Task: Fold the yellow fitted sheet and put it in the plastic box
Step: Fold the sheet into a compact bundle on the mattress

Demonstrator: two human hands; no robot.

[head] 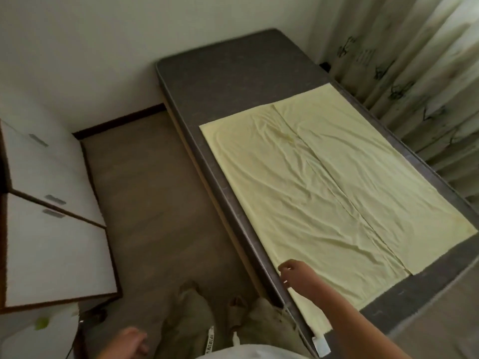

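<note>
The right arm reaches forward, the right hand (293, 272) with fingers loosely curled downward; the left hand (131, 342) hangs low, blurred.

Yellow fitted sheet (311, 193): thin cloth, matt, creased all over. Mattress (233, 81): dark grey-brown woven fabric, matt, corded edge. Floor (155, 190): brown wood-look boards, dull finish. Cabinet doors (51, 255): smooth white panels, dark wood-tone frame. Handles (54, 200): grey, metal-looking. Curtain (414, 73): light printed cloth, pleated. Wall (103, 47): matt white.

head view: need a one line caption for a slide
Yellow fitted sheet spread flat on a bare mattress, right hand reaching to its near edge, left hand low and idle.
</note>
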